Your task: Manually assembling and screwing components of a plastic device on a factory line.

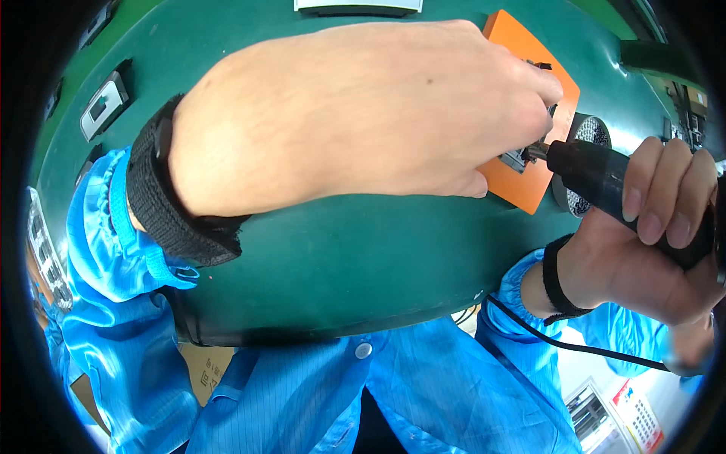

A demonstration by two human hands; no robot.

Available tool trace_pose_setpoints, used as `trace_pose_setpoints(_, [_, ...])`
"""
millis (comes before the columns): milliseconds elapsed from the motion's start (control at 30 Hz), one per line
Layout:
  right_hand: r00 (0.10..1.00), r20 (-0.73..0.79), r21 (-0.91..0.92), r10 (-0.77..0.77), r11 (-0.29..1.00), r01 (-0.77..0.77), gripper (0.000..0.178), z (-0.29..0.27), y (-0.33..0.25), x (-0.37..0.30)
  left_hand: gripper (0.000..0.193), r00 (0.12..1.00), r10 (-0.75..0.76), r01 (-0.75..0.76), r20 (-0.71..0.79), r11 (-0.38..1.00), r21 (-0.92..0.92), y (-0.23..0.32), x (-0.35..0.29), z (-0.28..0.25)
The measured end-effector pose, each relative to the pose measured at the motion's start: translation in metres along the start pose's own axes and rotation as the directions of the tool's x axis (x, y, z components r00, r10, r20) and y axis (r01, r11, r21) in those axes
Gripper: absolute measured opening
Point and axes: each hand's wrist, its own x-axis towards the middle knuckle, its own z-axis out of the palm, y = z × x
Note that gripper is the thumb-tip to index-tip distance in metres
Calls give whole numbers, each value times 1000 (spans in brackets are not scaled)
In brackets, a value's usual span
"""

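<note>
the left hand [454, 98] stretches across the dark green worktop [363, 265], back upward, fingers curled down over a flat orange slab with straight edges [522, 185]. its fingertips are mostly hidden, so i cannot tell whether they pinch the small black and silvery metal part [513, 160] lying on the slab, close to the thumb. the right hand [624, 261] is wrapped round a thick black cylindrical screwdriver-like tool [594, 170], whose narrow metal tip points left and reaches the part; exact contact is too small to make out. beyond the tool, beside the slab, stands a dark round container with silvery, grainy-looking contents [593, 130], partly covered.

each wrist wears a black fabric band, and both sleeves are shiny blue. at the worktop's left lies a pale grey rectangular device with a dark square window [104, 106].

as for writing, dark printed characters show on a brown cardboard surface [204, 371] below the worktop, and a white sheet with red areas [639, 416], lower right, carries rows of tiny print, too small to read.
</note>
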Motion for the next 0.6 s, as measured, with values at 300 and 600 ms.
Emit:
trace_pose_setpoints(300, [999,20,-4,28,1000,-28,33,5,11,2,35,982,-91,106,166,991,-84,7,9,-21])
trace_pose_setpoints(600, [999,14,-21,37,999,-37,33,7,18,-1,45,970,-153,162,190,986,-28,6,17,-10])
